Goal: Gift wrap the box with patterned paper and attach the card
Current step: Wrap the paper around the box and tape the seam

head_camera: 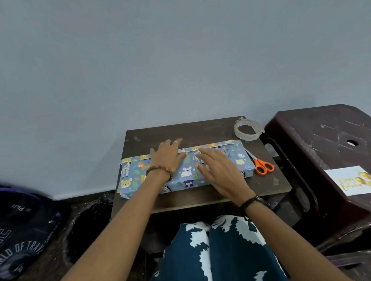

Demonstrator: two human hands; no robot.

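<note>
Blue animal-print paper-wrapped flat box [234,159] on small dark wooden table [201,131]; left hand [167,155] and right hand [221,170] press flat on it, fingers straight, gripping nothing.

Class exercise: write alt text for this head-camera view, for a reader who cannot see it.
A person's left hand and right hand press flat on a box wrapped in blue animal-print paper on a small dark table. Orange-handled scissors and a roll of clear tape lie to the right; a Happy Birthday card rests on a brown stool beside the table.
</note>
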